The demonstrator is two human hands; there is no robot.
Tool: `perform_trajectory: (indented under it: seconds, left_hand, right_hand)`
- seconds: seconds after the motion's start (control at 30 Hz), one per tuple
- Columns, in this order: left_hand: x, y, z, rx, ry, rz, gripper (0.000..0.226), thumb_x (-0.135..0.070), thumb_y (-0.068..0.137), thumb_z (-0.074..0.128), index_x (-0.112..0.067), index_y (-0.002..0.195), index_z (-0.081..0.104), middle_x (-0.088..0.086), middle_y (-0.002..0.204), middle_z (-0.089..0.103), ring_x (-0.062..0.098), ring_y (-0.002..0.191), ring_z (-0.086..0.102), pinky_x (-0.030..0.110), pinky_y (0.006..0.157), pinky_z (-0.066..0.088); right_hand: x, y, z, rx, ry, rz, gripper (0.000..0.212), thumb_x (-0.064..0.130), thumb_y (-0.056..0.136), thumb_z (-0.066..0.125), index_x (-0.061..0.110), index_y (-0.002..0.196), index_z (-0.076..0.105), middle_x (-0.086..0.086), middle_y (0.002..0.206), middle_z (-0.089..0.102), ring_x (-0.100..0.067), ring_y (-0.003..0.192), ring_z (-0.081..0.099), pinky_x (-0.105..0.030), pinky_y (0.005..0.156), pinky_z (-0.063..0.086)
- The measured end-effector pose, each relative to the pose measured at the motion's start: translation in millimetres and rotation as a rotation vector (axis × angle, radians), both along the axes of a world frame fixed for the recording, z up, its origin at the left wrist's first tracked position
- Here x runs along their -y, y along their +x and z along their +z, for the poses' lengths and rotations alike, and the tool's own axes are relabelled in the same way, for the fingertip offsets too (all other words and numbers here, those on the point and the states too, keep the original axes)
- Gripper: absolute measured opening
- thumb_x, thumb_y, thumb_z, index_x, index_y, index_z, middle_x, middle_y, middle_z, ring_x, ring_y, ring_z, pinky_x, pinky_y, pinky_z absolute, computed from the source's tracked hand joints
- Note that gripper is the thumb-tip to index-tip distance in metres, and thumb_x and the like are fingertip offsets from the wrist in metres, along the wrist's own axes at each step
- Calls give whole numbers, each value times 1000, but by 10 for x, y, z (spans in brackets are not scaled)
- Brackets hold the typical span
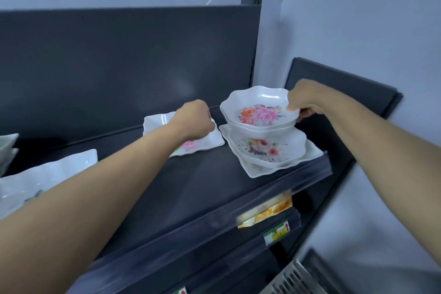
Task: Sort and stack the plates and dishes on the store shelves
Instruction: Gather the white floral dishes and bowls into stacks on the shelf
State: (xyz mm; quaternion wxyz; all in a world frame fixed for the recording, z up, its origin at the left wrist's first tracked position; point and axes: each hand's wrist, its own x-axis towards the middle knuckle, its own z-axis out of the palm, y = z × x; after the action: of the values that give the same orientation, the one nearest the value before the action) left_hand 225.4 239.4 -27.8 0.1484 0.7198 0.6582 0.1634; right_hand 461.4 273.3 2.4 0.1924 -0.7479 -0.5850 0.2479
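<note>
Floral bowl (260,112) tops a stack of white dishes (267,153) on the dark shelf (202,174), its rim pinched by the right hand (303,100), thumb inside and fingers under the outer edge. Just beside it, the left hand (193,119) bends down over a square floral plate (155,124) lying flat on the same shelf; its fingers are hidden, so whether it grips cannot be told. More white dishes (47,169) lie left of the left forearm

The floral bowl (259,110) at 2 o'clock and the square plate (155,124) at 9 o'clock are glossy, smooth and white. The dark shelf (205,174) and its back panel (119,67) look like smooth, matt metal.
</note>
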Motion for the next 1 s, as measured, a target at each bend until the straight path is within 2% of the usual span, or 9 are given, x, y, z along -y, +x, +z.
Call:
perform_trajectory:
  seconds: [0.13, 0.4, 0.53, 0.63, 0.7, 0.8, 0.87, 0.93, 1.0]
  left_hand:
    - [56, 62, -50, 11, -40, -41, 11, -5, 83, 51, -15, 80, 48, 8, 78, 43, 20, 70, 35, 26, 54, 26]
    - [151, 108, -88, 21, -69, -75, 10, -3, 81, 49, -13, 79, 47, 10, 75, 40, 21, 66, 33, 28, 53, 25]
    - [242, 148, -97, 27, -70, -71, 10, -7, 82, 51, -6, 82, 61, 11, 75, 49, 24, 66, 40, 30, 61, 34]
    - [297, 176, -114, 39, -82, -59, 24, -9, 85, 50, 4, 98, 65, 11, 75, 53, 25, 66, 44, 29, 59, 36]
    - [333, 197, -125, 33, -91, -68, 22, -10, 86, 50, 2, 97, 65, 11, 75, 53, 25, 67, 45, 30, 61, 37]
    - [387, 230, -140, 49, -135, -83, 9, -8, 85, 50, -6, 85, 59, 13, 72, 50, 25, 66, 43, 30, 63, 37]
    - [423, 257, -150, 87, -188, -90, 7, -6, 84, 49, -8, 81, 55, 15, 72, 50, 26, 65, 43, 29, 64, 38]
    - [459, 287, -158, 180, -259, -92, 7, -3, 84, 49, -9, 81, 53, 15, 76, 47, 27, 65, 44, 29, 66, 39]
    - [491, 312, -161, 295, -321, -73, 9, 0, 85, 50, -8, 84, 52, 14, 79, 46, 28, 66, 47, 31, 66, 43]
  right_hand:
    - [81, 47, -96, 23, -65, 14, 25, -10, 93, 46, 2, 71, 45, -17, 73, 48, -27, 56, 52, -29, 39, 45]
    - [211, 103, -262, 7, -87, -28, 22, -7, 92, 47, 2, 72, 47, -16, 76, 50, -25, 61, 53, -37, 70, 48]
    - [232, 145, -348, 7, -112, -50, 19, -5, 91, 47, 4, 75, 48, -16, 90, 46, -27, 79, 46, -33, 70, 42]
    - [248, 149, -416, -19, -102, -62, 11, -4, 92, 47, 1, 84, 53, -21, 98, 52, -32, 86, 53, -38, 74, 50]
    - [259, 140, -431, -12, -80, -70, 15, -5, 89, 49, 0, 75, 52, -22, 92, 55, -34, 81, 58, -39, 72, 53]
    - [293, 119, -379, 61, -93, -79, 16, -2, 88, 53, 0, 71, 52, -15, 66, 58, -29, 59, 61, -31, 56, 49]
    - [317, 102, -345, 77, -116, -76, 16, -1, 89, 54, 0, 74, 52, -14, 64, 57, -25, 54, 60, -29, 53, 49]
    - [332, 82, -345, 48, -124, -73, 4, -3, 90, 52, -3, 87, 54, -16, 70, 59, -31, 63, 65, -35, 63, 56]
    - [341, 68, -363, 5, -107, -78, 13, -6, 90, 46, -6, 99, 54, -20, 74, 60, -39, 78, 68, -43, 78, 58]
